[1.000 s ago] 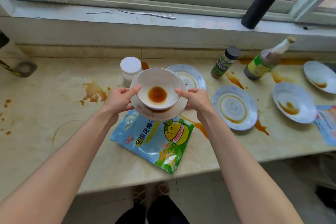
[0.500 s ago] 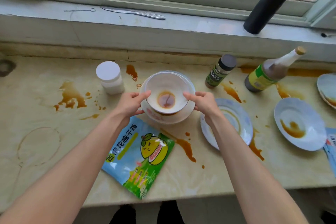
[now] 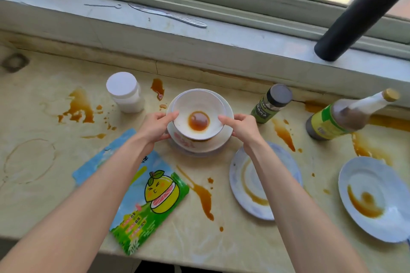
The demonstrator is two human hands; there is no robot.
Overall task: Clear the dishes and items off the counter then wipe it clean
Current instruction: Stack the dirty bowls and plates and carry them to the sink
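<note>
- Bowl (image 3: pixel 199 103), brown sauce pooling inside, is sitting nested in a second bowl (image 3: pixel 219 138) at frame centre, over the counter (image 3: pixel 44 184).
- Left hand (image 3: pixel 155 127) is gripping the stack's left rim, thumb curling over the edge.
- Right hand (image 3: pixel 240 126) is gripping the right rim likewise.
- Whether the stack is touching the counter is unclear.
- Stained plate (image 3: pixel 244 188) is lying at lower right, another plate (image 3: pixel 372 184) beside it.

Nothing reads clearly. The pouch (image 3: pixel 155 195) has dark characters near its top, mostly hidden, and small red-backed print lower down, too blurred to make out. The labels on the jar (image 3: pixel 265 109) and the bottle (image 3: pixel 326 123) carry illegible small print. Red marks on the bowls (image 3: pixel 185 143) cannot be read.
</note>
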